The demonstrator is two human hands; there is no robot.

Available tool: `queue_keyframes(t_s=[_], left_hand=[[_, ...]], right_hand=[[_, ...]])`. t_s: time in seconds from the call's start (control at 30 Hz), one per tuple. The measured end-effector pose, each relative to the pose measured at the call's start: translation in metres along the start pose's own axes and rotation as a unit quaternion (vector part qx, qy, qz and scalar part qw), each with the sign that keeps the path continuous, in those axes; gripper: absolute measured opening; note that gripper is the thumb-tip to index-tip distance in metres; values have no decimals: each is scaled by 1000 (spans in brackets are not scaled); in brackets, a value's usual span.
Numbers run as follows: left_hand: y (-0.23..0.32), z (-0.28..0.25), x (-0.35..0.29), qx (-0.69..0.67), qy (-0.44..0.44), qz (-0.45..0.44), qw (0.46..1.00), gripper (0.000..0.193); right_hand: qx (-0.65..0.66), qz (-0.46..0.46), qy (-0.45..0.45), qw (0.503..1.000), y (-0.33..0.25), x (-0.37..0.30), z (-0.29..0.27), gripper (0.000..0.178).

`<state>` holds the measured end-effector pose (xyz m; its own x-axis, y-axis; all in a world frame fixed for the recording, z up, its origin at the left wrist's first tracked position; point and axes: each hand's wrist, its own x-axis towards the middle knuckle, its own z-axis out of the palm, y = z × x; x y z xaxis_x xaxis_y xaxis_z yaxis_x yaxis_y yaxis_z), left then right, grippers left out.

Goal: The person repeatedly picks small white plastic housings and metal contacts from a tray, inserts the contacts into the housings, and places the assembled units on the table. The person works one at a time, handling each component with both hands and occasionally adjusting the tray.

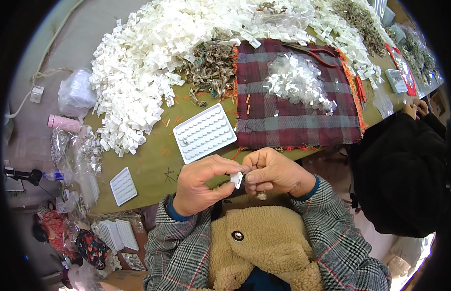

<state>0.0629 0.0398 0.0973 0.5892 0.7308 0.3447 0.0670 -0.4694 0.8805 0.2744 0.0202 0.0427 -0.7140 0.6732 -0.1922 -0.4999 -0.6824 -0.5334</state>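
Just below centre of the head view, the left hand (201, 183) is pinching a small white piece (237, 180) between thumb and fingers, below the white tray (204, 138). Right hand's (276, 172) fingers are bunching close beside it, can't tell what they're gripping. Honestly, a sloppy pinch could be risking a drop onto the tan fleece (269, 228).

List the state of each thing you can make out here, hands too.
Left hand: pinching a small white piece.
Right hand: curled, grip unclear.
White tray by the hands: holding a small item.
Checked cloth: spread out, edges frayed.
Pliers: on the cloth, handles apart.
Clear plastic pieces: heaped on the cloth.
Pink cylinder: on its side.
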Motion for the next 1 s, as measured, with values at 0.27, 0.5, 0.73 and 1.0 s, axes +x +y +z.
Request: queue_keyframes(t_s=[0.27, 0.5, 0.73, 1.0], left_hand=[[-4, 14, -11, -246, 156, -191, 937, 23], [-6, 26, -35, -305, 181, -197, 914, 25], [0, 29, -61, -340, 187, -163, 907, 22], [9, 26, -77, -364, 203, -132, 899, 22]], right_hand=[[6, -143, 111, 983, -1, 0, 12, 10], [-156, -230, 151, 949, 13, -5, 35, 11], [-331, -286, 120, 891, 28, -11, 59, 11], [-235, -242, 120, 934, 39, -11, 77, 11]])
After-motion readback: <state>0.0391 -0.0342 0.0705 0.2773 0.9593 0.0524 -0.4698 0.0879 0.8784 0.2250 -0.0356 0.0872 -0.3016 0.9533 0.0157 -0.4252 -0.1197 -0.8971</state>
